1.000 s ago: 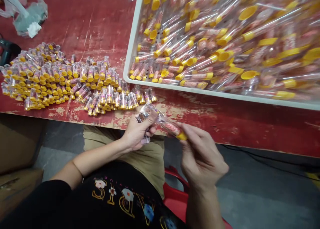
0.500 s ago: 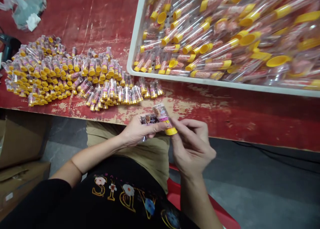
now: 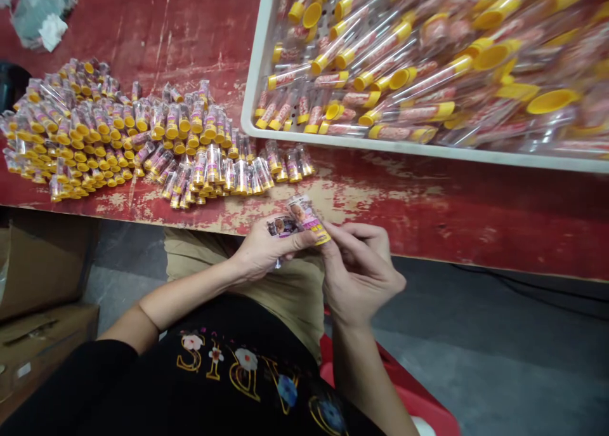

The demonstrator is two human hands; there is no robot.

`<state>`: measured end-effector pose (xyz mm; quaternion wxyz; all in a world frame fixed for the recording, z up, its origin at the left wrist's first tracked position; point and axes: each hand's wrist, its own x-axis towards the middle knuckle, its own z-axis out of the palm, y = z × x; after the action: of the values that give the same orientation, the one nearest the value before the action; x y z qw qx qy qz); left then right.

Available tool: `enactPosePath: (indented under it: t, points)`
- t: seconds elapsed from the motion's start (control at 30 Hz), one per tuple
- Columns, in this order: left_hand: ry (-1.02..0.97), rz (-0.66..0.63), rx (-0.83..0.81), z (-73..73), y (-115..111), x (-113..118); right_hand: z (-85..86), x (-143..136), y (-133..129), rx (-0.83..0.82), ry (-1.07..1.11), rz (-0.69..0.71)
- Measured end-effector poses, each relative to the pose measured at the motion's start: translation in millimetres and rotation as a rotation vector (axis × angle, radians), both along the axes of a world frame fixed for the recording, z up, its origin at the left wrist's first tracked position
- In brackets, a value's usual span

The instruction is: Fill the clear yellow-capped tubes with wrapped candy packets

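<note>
Yellow-capped tubes (image 3: 204, 169) lie heaped beside the white tray (image 3: 419, 149).

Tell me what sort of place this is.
Probably a small packing workshop: a large white tray full of yellow-capped tubes, a heap of wrapped tubes on a worn red table, and cardboard boxes on the floor beside it.
</note>
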<state>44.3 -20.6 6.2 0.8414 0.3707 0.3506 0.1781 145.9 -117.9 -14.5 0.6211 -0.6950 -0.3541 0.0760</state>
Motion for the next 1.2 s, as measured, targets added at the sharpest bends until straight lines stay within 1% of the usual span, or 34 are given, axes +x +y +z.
enactPosePath:
  t: [0.13,0.3,0.43,0.5,0.57,0.63,0.7,0.77,0.8,0.87,0.93,1.0,1.03,1.1,1.13,1.2]
  points:
    - [-0.009,0.060,-0.006,-2.0,2,0,-6.4,-2,8,-0.010,0.026,-0.005]
    - [-0.014,0.095,-0.027,-5.6,3,0,-10.4,-6,13,0.017,0.081,-0.009]
    - [0.023,0.100,-0.043,-8.4,6,-4,-16.1,-6,20,0.011,0.201,-0.001]
    - [0.057,0.119,-0.099,-9.2,8,-6,-22.0,-5,33,0.015,0.268,-0.005]
    - [0.058,0.201,-0.170,-9.8,12,-8,-29.1,-4,53,0.031,0.274,-0.025]
    - [0.039,0.309,-0.232,-10.4,15,-11,-35.1,-2,75,0.039,0.212,-0.059]
    - [0.033,0.366,-0.275,-10.8,18,-14,-37.4,4,94,0.016,0.124,-0.037]
    - [0.041,0.393,-0.286,-10.5,20,-17,-34.4,19,109,-0.008,0.027,0.020]
    - [0.042,0.405,-0.284,-9.9,20,-18,-31.0,31,115,-0.016,-0.037,0.033]
    - [0.036,0.428,-0.284,-8.0,21,-20,-22.1,63,128,-0.061,-0.195,0.012]
    - [0.022,0.434,-0.294,-5.3,22,-20,-13.7,101,145,-0.190,-0.335,0.018]
    - [0.004,0.428,-0.296,-2.5,22,-19,-8.2,134,166,-0.356,-0.381,0.125]
    - [-0.002,0.421,-0.296,-1.2,22,-19,-6.4,146,176,-0.409,-0.382,0.183]
    - [-0.006,0.408,-0.297,0.9,22,-17,-3.6,159,189,-0.445,-0.381,0.261]
    - [-0.005,0.405,-0.300,1.7,21,-17,-2.2,161,191,-0.431,-0.380,0.279]
    - [-0.007,0.407,-0.298,2.6,21,-16,1.0,155,183,-0.289,-0.290,0.316]
